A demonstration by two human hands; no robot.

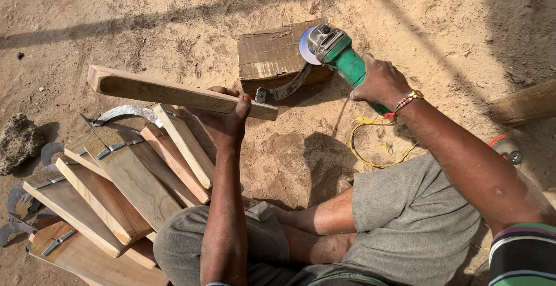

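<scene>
Green plastic fills my right hand (379, 80): I have my fingers wrapped tight around the body of an angle grinder (341, 57), whose grey head and pale disc (305, 46) point away from me. The disc sits just at the edge of a wooden block (272, 54) that lies on the sandy ground (434, 19). A yellow cord (370, 141) trails from the grinder and loops over the sand beside my knee.

My left hand (229, 118) grips a long pale wooden handle (168, 92), fingers curled over its top and thumb under it, so the fingers are clamped on the wood. I hold it nearly level, tilted slightly down toward the right. At its right end a curved, rusty sickle blade (286, 89) is fixed with a small metal band, and the blade arcs up against the front face of the block, close under the grinder's disc. Whether disc and blade touch I cannot tell.

To my left lies a loose pile of similar wooden handles (116, 193), overlapping each other, several with metal bands and curved blades showing at their far ends. A grey stone (20, 141) sits on the sand beyond the pile. I sit on the ground in grey shorts (405, 222), and a thick wooden log (524, 103) rests on the sand to my right.
</scene>
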